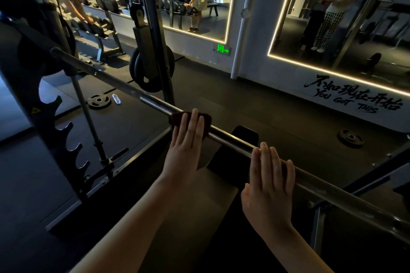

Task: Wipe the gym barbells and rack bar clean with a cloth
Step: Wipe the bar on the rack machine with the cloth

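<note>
Head camera, dim gym: the rack bar (233, 139) runs long from upper left to lower right, just ahead of me. Flat-fingered, the left hand (186, 150) sits nearer its far end; the right hand (269, 186) rests straight on bare steel. The left presses the cloth (176, 118), maroon I think, against the bar. I count one bar, two hands, one cloth.

cloth (191, 118) - dark brown | bar (235, 139) - silver-grey | floor (255, 104) - black | exit sign (222, 49) - green

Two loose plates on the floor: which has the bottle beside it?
The left plate: a small bottle lies just right of it. The right plate, below the wall lettering, has nothing beside it.
</note>
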